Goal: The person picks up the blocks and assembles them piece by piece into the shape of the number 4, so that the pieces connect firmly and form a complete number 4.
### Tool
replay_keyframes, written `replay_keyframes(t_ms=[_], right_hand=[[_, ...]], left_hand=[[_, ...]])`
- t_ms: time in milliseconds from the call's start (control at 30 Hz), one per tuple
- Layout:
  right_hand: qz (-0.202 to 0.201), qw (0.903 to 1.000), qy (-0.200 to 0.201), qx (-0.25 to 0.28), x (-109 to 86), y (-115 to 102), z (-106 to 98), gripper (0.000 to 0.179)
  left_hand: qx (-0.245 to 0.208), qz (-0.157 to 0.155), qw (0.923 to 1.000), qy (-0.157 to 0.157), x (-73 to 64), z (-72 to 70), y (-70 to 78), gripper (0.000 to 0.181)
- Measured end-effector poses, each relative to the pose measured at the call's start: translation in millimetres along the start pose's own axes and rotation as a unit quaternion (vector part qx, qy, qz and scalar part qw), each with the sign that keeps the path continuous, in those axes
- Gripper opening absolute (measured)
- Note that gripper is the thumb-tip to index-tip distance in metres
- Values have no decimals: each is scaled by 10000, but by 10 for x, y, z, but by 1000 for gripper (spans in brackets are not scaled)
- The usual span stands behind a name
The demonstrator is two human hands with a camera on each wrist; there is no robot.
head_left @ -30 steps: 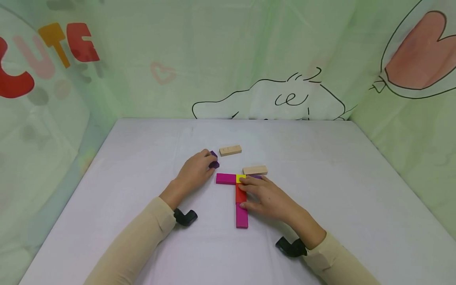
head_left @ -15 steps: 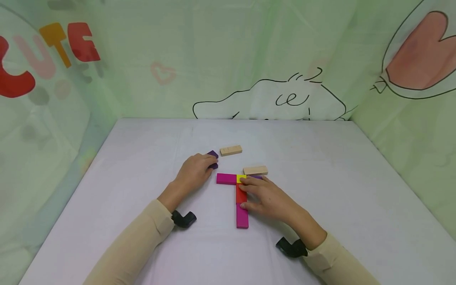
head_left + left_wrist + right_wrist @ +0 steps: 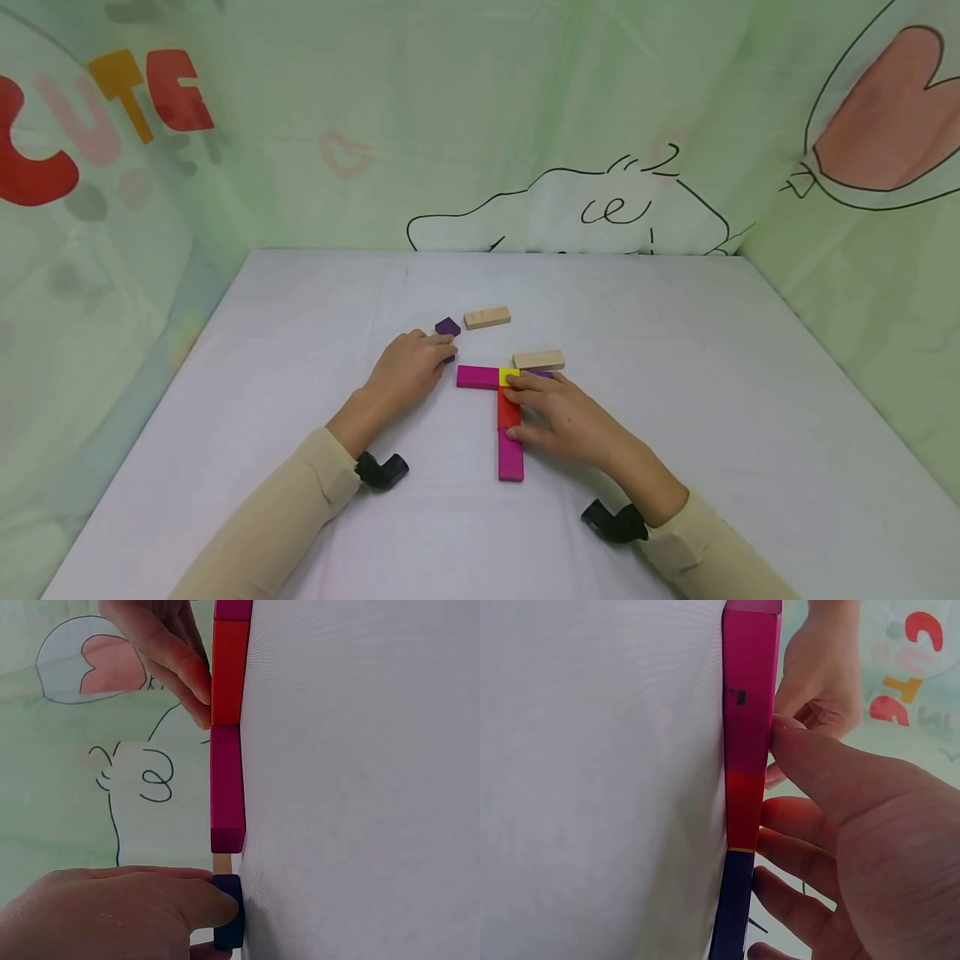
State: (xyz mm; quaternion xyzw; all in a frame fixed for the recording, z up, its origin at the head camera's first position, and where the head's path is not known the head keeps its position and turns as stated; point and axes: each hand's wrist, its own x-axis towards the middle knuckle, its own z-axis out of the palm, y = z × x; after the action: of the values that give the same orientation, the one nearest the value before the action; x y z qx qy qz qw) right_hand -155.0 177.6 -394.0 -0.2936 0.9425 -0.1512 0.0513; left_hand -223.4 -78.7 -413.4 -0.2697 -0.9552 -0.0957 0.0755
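Observation:
In the head view my left hand (image 3: 411, 367) pinches a dark purple wooden block (image 3: 447, 326), and its fingers hide the block's middle. The left wrist view has the thumb on the near face of this dark block (image 3: 230, 930), close to the tabletop. My right hand (image 3: 570, 421) rests its fingertips on a T of joined flat blocks. This T has a magenta block (image 3: 477, 377) at the left, a yellow block (image 3: 505, 377) at the junction, and a purple block (image 3: 542, 373) partly under the fingers. Down the stem run a red block (image 3: 508, 410) and another magenta block (image 3: 511, 458).
One plain wooden block (image 3: 487, 317) lies beyond the T, right of the dark purple block. Another plain block (image 3: 539, 360) lies just behind the T's right arm. A white cloth (image 3: 637, 308) covers the table, with printed curtains around it.
My left hand has shifted slightly toward me and left, and more of the dark purple block's far end shows past its fingers. My right hand stays on the T.

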Motion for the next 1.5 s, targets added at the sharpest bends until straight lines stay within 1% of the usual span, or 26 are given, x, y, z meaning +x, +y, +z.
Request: replay_keyframes(t_ms=[167, 400, 533, 733, 833, 967, 1167, 1300, 1500], right_hand=[[22, 10000, -5, -15, 3, 1, -6, 58], [10, 10000, 3, -3, -2, 6, 3, 59], [-8, 10000, 13, 16, -2, 13, 11, 58], [22, 10000, -5, 33, 2, 20, 15, 59], [21, 10000, -11, 26, 8, 17, 7, 58], [-15, 10000, 8, 23, 6, 14, 5, 58], [-46, 10000, 39, 31, -8, 25, 14, 58], [-33, 10000, 35, 21, 0, 35, 21, 59], [-13, 10000, 40, 22, 9, 43, 31, 59]], left_hand=[[-75, 0, 10000, -18, -25, -18, 19, 32], [-251, -28, 9994, -229, -38, -12, 12, 35], [-348, -55, 9990, -286, -43, -9, 10, 35], [-353, -110, 9986, -369, -48, -12, 6, 35], [-366, -86, 9987, -348, -55, -18, -1, 34], [-358, -3, 9989, -299, -70, -49, 14, 34], [-338, 141, 9987, -352, -84, -101, 59, 32], [-307, 90, 9986, -429, -92, -105, 69, 33], [-302, 53, 9985, -454, -99, -101, 72, 32]])
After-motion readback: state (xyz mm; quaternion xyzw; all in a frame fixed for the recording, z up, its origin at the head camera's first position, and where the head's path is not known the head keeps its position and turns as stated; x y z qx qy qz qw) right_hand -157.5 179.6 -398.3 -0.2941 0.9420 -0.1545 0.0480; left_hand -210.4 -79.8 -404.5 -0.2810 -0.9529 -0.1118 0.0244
